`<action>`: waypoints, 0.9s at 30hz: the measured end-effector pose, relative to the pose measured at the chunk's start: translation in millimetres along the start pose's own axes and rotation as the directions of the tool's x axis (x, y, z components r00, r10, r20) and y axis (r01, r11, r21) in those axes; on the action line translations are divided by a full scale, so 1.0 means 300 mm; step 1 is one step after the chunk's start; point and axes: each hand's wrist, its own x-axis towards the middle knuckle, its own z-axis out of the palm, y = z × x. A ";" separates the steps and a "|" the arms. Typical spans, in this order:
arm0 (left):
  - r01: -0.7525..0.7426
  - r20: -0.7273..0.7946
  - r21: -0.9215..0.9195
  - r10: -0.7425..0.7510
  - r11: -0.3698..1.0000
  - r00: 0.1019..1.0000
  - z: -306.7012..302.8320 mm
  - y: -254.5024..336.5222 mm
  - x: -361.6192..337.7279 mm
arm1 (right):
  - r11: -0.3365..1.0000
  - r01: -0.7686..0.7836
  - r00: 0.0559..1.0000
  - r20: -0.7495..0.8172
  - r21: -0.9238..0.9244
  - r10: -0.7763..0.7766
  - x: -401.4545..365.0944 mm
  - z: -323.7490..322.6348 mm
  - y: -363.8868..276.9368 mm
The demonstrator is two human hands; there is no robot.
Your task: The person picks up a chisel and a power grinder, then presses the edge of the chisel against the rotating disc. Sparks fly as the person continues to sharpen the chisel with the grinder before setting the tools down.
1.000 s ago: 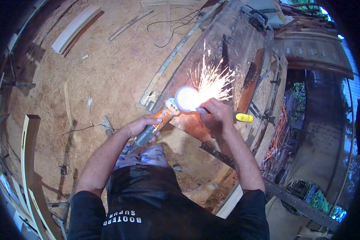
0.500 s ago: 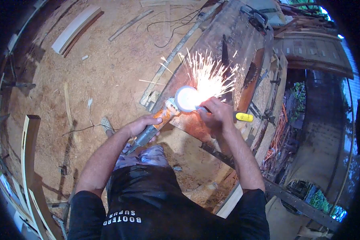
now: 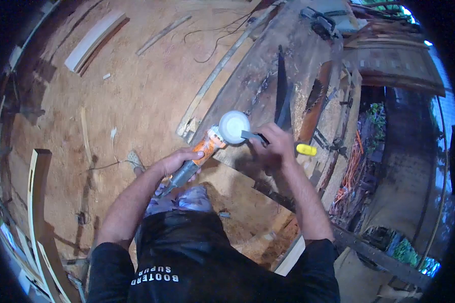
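Note:
My left hand point(image 3: 179, 160) is wrapped round the orange and grey body of an angle grinder point(image 3: 202, 152). The grinder's pale round disc point(image 3: 234, 126) faces up, over the edge of the wooden workbench point(image 3: 237, 96). My right hand point(image 3: 273, 144) grips a small dark metal piece point(image 3: 248, 135), whose flat end reaches the right rim of the disc. Whether it touches the disc I cannot tell. No sparks show.
Long dark blades point(image 3: 281, 83) lie on the bench, beside a toothed saw blade point(image 3: 314, 95). A yellow handle point(image 3: 306, 149) is right of my right hand. Curved timber point(image 3: 38, 197) stands at the left. A power tool point(image 3: 318, 22) rests at the bench's far end.
The bright sparks and glare at the disc have gone, and the metal piece now shows clearly. Both hands keep nearly the same places and their holds.

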 end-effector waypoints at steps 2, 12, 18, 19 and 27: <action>0.004 0.023 -0.011 -0.004 1.000 1.000 -0.012 -0.010 0.009 | 0.991 -0.054 0.994 -0.090 0.122 0.065 0.002 -0.026 -0.017; 0.039 -0.035 0.083 -0.036 0.996 0.999 -0.008 -0.008 0.005 | -0.187 -0.295 0.786 0.349 0.937 0.510 -0.137 -0.190 -0.216; 0.079 -0.044 0.049 -0.077 0.996 0.996 -0.010 -0.012 0.012 | -0.271 -0.163 0.902 0.255 0.949 0.349 -0.186 -0.234 -0.272; 0.082 -0.037 0.041 -0.080 0.996 0.996 -0.015 -0.015 0.015 | -0.316 -0.129 0.923 0.230 0.940 0.307 -0.196 -0.230 -0.266; 0.129 -0.059 0.039 -0.126 0.991 0.990 0.023 -0.010 0.006 | -0.364 -0.054 0.890 0.210 0.930 0.404 -0.234 -0.254 -0.353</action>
